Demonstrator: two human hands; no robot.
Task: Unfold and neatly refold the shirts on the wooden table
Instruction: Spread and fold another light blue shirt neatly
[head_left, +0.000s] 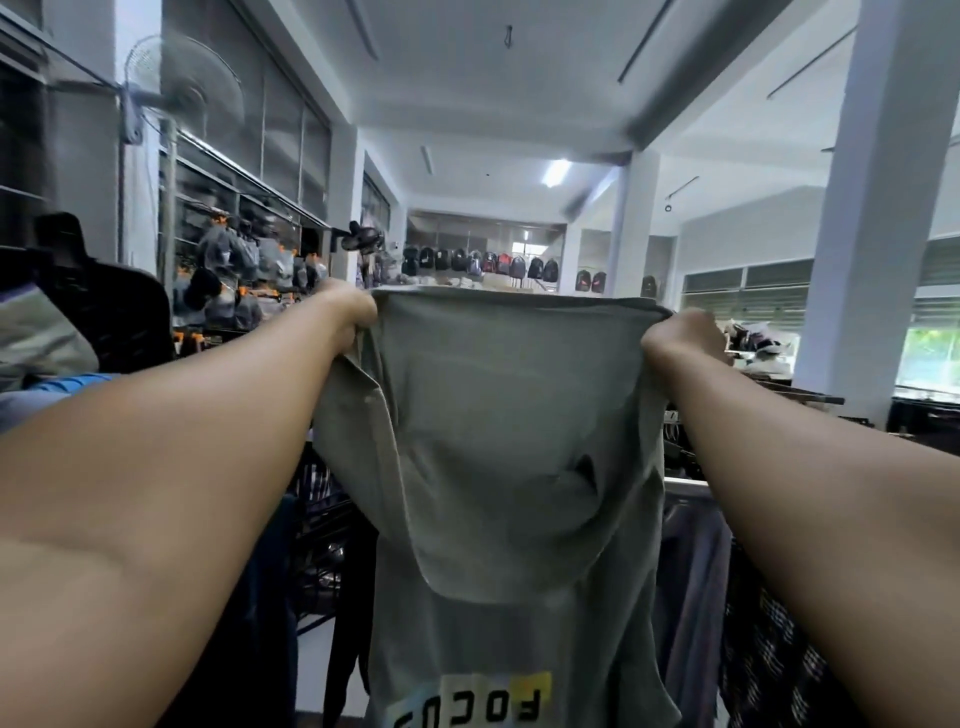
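While left grip (357, 316) and right grip (687, 338) pinch corners, shirt (509, 415) hangs vertical, print (470, 702) inverted

A shop for clothing and bags was seen. Rows of backpacks (483, 262) were hung along the far wall, more bags (234, 260) were displayed on the left shelves, and garments (696, 561) were hung on racks.

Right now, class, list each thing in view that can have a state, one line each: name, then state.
shirt: unfolded, held up in the air by its top edge, hanging down, print at the bottom.
left hand: grips the shirt's top left corner.
right hand: grips the shirt's top right corner.
ceiling light: lit.
fan: on the wall; too blurred to tell if running.
backpacks: hung in a row, far wall.
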